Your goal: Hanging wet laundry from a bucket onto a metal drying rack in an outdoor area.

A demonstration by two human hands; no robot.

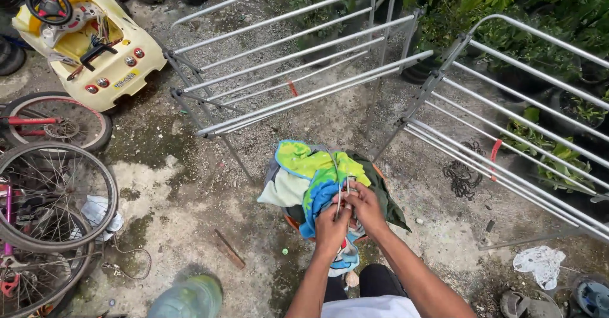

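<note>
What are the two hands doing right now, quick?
Left hand: closed on thin wire hangers.
Right hand: closed on the same hangers, above the laundry pile.

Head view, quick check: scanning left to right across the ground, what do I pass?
Bicycle wheels → yellow toy car → left drying rack → pile of laundry under both hands → black coil on the ground → right drying rack

Two hands (332,228) (366,205), two metal drying racks (285,64) (520,121), one yellow toy car (89,42), three bicycle wheels (57,118) (51,194) (38,273), one green plastic bottle (189,298), one heap of laundry (317,178).
</note>
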